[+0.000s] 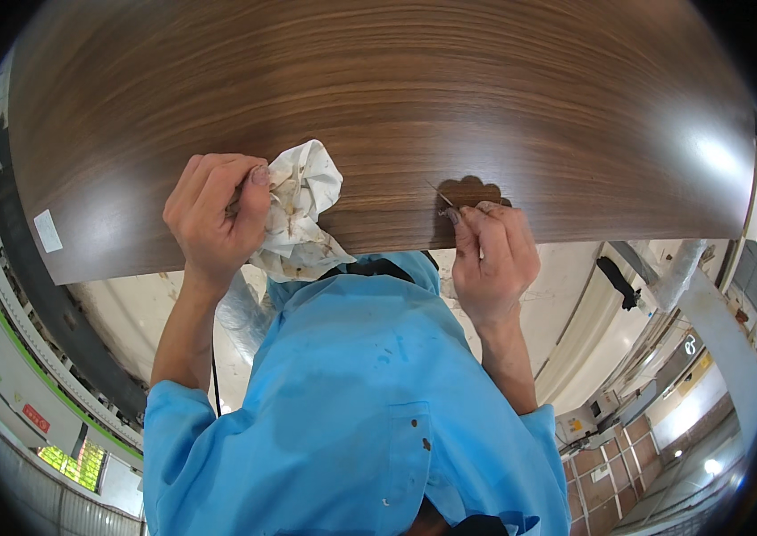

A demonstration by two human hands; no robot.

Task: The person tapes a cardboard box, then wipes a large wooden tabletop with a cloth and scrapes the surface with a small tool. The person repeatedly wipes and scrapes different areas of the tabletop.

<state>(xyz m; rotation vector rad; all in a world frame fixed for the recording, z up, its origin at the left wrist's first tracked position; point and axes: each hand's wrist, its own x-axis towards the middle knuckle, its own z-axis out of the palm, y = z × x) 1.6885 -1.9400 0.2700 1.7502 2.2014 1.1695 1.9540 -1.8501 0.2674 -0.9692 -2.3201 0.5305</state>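
A brown wood-grain board (378, 98) spreads out before me. My left hand (217, 210) is closed around a crumpled white rag (307, 183) with brown stains, which hangs partly over the board's near edge. Over that same edge, farther right, my right hand (494, 250) pinches a thin, pointed stick-like tool (438, 192) between thumb and fingers. Its tip points toward the far left, close to the board. The fingers hide its other end. Just beyond those fingers is a dark patch with a scalloped outline (472, 189); whether it is a shadow or an object I cannot tell.
A small white label (48, 230) sticks to the board's left end. Along the left runs a long light-coloured machine (3, 357) with a green stripe. Clear plastic wrap (682, 272) and a black object (618, 281) lie beyond the near edge on the right.
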